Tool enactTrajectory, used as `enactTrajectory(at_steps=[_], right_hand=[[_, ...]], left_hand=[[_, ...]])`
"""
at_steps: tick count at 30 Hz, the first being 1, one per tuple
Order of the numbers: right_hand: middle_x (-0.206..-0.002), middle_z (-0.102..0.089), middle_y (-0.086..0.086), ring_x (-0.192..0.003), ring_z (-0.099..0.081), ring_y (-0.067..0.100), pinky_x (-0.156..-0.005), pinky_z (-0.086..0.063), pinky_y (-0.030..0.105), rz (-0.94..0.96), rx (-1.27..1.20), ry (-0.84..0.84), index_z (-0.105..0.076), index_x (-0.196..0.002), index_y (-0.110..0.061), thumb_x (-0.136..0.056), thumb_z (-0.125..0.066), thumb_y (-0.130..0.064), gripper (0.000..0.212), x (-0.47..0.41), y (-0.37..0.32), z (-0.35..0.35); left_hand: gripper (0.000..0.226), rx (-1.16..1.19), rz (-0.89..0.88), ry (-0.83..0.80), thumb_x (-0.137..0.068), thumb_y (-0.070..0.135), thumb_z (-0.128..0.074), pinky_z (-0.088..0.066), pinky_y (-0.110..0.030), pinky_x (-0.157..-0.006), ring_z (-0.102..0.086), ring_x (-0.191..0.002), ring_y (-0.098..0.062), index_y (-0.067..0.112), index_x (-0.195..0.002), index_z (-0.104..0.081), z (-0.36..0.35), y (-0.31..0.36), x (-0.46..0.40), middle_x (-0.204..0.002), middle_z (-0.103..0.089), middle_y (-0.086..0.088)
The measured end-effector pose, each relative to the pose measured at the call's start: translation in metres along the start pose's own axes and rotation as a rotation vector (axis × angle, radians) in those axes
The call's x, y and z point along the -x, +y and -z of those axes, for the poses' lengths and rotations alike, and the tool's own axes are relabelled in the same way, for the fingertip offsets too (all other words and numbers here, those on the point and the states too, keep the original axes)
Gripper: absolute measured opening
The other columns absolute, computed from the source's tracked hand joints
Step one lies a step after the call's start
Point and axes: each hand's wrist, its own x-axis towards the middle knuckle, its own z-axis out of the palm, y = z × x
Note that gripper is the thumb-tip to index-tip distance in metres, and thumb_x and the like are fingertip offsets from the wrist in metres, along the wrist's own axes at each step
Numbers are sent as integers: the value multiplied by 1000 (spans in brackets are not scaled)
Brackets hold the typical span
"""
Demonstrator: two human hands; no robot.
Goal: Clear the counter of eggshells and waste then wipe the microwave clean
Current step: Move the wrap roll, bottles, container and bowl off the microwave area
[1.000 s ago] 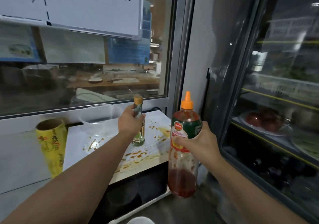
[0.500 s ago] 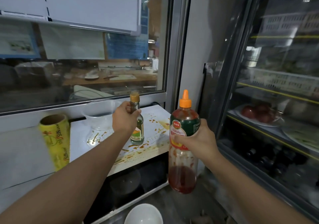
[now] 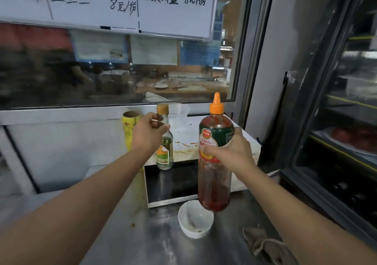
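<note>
- Steel worktop across the lower frame, crumbs scattered near its middle.
- White microwave at the centre, dark door facing the camera, top streaked with orange-brown sauce.
- Tall red sauce bottle with orange nozzle, gripped round its green-labelled shoulder by the right hand, held in front of the microwave door above the worktop.
- Small green-tinted bottle with tan cap, pinched at the neck by the left hand, at 9 o'clock from the sauce bottle.
- Yellow film roll upright at 9 o'clock from the microwave.
- Crumpled grey cloth on the worktop at 5 o'clock.
- White bowl with residue, at 6 o'clock from the microwave.
- Clear cup at the rear of the microwave top.
</note>
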Motion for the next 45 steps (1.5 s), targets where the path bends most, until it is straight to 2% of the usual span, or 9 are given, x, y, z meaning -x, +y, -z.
enactTrajectory(at_steps=[4,8,13,16,18,24,32,37,45], right_hand=[[-105,-61,-3,-95,-60,19,-79,-53,37,25,-40,-98,-45,-111,-23,-46,-86,-44,80,32,-12,-18],[-102,-60,-4,-88,-58,17,-70,-50,31,57,-59,-179,-42,-106,-25,-45,-85,-45,77,61,-25,-45],[-102,-56,-4,-90,-56,18,-66,-47,28,84,-78,-272,-44,-112,-23,-46,-86,-47,82,93,-51,-85],[-101,-55,-5,-88,-55,17,-61,-44,25,103,-95,-320,-43,-110,-25,-47,-86,-45,79,110,-69,-110],[-103,-57,-4,-90,-56,17,-69,-49,31,117,-90,-351,-43,-111,-25,-47,-86,-46,80,122,-83,-127],[-111,-60,-2,-101,-59,22,-84,-52,42,152,-72,-366,-44,-115,-24,-45,-85,-48,85,156,-125,-185],[-99,-50,-10,-86,-50,11,-55,-38,19,124,-101,-321,-38,-106,-31,-51,-86,-45,74,202,-183,-273],[-99,-51,-7,-87,-51,13,-65,-42,24,88,-76,-252,-46,-117,-21,-50,-87,-42,81,223,-213,-314],[-97,-54,-7,-85,-53,13,-58,-39,19,74,-52,-228,-49,-117,-21,-49,-88,-42,81,218,-235,-359]], left_hand=[[16,-88,62,69,-80,16,-72,-53,-27,-64,-61,-73,-19,16,-91,-61,50,-2,38,-79,-65,-5],[17,-151,115,134,-80,21,-72,-48,-21,-51,-61,-67,-12,20,-92,-60,100,-9,72,-73,-63,6],[16,-187,179,191,-80,19,-72,-57,-40,-67,-65,-77,-24,20,-88,-58,162,-17,105,-73,-64,2],[16,-203,194,230,-79,18,-73,-54,-30,-66,-62,-73,-18,18,-88,-59,198,-26,118,-70,-62,3],[16,-218,207,254,-79,19,-73,-48,-23,-60,-57,-67,-13,18,-88,-60,222,-33,124,-68,-59,4],[15,-244,253,259,-81,22,-71,-44,-24,-58,-54,-67,-14,16,-90,-61,299,-64,133,-71,-57,0],[15,-294,241,173,-79,25,-72,-37,-18,-50,-56,-64,-6,22,-86,-59,411,-111,120,-73,-62,5],[17,-260,213,109,-78,24,-73,-37,-19,-53,-56,-66,-8,22,-89,-59,460,-134,106,-73,-61,6],[19,-195,224,62,-78,24,-73,-49,-32,-65,-57,-68,-17,19,-91,-61,485,-174,70,-74,-64,-3]])
